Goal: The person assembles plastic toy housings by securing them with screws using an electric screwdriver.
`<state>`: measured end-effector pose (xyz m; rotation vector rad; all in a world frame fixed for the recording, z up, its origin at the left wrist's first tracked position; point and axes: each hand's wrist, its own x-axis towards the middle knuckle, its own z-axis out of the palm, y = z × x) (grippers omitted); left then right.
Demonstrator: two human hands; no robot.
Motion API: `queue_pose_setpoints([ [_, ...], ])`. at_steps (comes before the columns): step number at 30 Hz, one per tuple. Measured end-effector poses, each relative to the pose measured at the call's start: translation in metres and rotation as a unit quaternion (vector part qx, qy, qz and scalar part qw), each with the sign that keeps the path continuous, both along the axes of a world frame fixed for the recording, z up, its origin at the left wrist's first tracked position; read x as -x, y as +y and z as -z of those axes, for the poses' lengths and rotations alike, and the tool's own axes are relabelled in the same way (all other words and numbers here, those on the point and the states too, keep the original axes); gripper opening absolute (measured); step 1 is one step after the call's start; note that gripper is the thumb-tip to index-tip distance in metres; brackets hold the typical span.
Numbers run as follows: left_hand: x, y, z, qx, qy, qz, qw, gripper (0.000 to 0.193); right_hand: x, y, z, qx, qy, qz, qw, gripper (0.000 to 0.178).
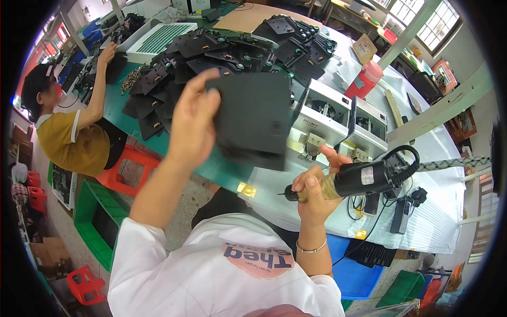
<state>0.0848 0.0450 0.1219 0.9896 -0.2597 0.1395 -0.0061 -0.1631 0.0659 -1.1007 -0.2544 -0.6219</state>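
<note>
In my left hand (194,119) is a flat black plate (253,113), gripped at its left edge and raised above the table's front side. The plate is slightly blurred. My right hand (315,190) is wrapped around a black electric screwdriver (359,179), whose bit points left and whose index finger side is lifted off the body. A cable leaves the tool's rear toward the right. Behind the plate lies a big heap of black plate assemblies (203,47) with small round fittings. Two white screw feeder boxes (323,113) stand just beyond my right hand.
A pink bottle (364,79) stands behind the feeders. Right of the tool lies a black power adapter (402,214) with cables. At the left a co-worker in a yellow top (74,140) reaches over the table near a white tray (158,39). Below are a green crate (90,211) and a blue bin (359,280).
</note>
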Motion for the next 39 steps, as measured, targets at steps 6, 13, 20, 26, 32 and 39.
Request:
queue_pose_setpoints([
  [6,-0.080,0.013,-0.019,-0.259,0.054,0.039,0.964,0.035,0.006,-0.020,0.010,-0.014,0.032,0.076,0.996,0.059],
  [13,-0.114,-0.006,0.023,-0.454,0.023,0.053,0.889,0.031,0.014,-0.028,0.018,-0.032,0.053,0.102,0.993,0.061],
  [20,-0.111,0.000,0.056,-0.585,-0.169,-0.139,0.781,0.033,0.011,-0.030,0.018,-0.035,0.064,0.100,0.992,0.062],
  [26,-0.088,-0.004,0.034,-0.631,-0.174,-0.236,0.718,0.039,0.008,-0.034,0.024,-0.037,0.066,0.135,0.988,0.064],
  [32,-0.159,0.071,-0.001,-0.675,-0.163,-0.298,0.655,0.074,0.020,-0.053,0.023,-0.025,0.080,0.171,0.982,0.063],
  [39,-0.253,0.141,0.011,-0.800,0.031,-0.088,0.593,0.121,0.026,-0.065,0.016,-0.015,0.074,0.205,0.976,0.065],
])
